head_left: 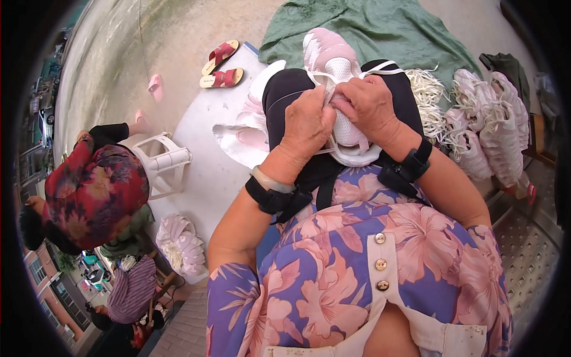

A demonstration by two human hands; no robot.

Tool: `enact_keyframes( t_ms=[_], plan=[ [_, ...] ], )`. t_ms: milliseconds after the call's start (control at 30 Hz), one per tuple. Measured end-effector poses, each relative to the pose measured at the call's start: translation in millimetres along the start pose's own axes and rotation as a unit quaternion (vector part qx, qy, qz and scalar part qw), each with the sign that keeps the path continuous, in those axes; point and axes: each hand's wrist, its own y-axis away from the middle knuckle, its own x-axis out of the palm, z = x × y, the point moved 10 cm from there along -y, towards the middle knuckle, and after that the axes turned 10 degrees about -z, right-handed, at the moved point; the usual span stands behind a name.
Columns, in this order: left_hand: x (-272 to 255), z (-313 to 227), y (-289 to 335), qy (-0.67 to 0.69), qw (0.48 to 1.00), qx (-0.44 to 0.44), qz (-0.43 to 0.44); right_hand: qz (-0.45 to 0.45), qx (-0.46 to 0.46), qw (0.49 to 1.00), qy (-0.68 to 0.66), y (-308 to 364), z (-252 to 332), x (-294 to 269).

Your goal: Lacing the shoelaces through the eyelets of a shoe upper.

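One pink-and-white shoe [332, 50] on the lap, between the thighs of the black trousers [281, 98], toe pointing away, heel near the belly. Probably braced there so both hands are free. Left hand [307, 122]: fingers pinched around white lace [321, 76] at the shoe's opening. Right hand [373, 110]: fingers closed on the lace too, just beside the left; can't tell which strand each has. Slack runs over the right knee.

Bundle of loose laces [426, 92] just past that knee, likely for easy reach. Pile of similar shoes [491, 128] farther right. Pink-and-white piece [253, 137] by the left knee, partly hidden.

Surface: no bench, work sits on the lap. Pale panel [199, 128] underneath, board or sheet unclear. Green cloth [369, 27] ahead, red slippers [223, 77] near the panel's edge. Concrete floor [172, 30] beyond.

Left side: co-worker in red floral top [98, 190] by a white plastic stool [166, 160], stacked shoe parts [181, 247] nearby, second person in striped top [132, 288].
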Motion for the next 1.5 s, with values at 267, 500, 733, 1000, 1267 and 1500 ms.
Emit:
enact_keyframes(
  t_ms=[267,500,733,1000,1267,1500],
  plan=[
    [2,0,6,0.037,0.998,0.044,-0.015,0.015,-0.026,0.999,0.041,-2,10,4],
    [3,-5,10,-0.06,0.997,0.039,-0.035,0.119,-0.031,0.989,0.087,-2,23,-16],
    [-6,-10,20,-0.109,0.993,0.02,-0.047,0.097,0.297,0.92,0.235,183,-197,-172],
    [-5,-15,27,-0.047,0.99,0.055,-0.122,0.215,0.332,0.888,0.236,276,-234,-176],
    [-34,-15,-3,-0.094,0.984,0.023,-0.152,-0.009,0.057,0.998,0.02,65,-71,-109],
    [-63,-13,-23,-0.25,0.952,0.105,-0.144,0.021,0.002,0.997,-0.069,26,-8,-52]
  ],
)
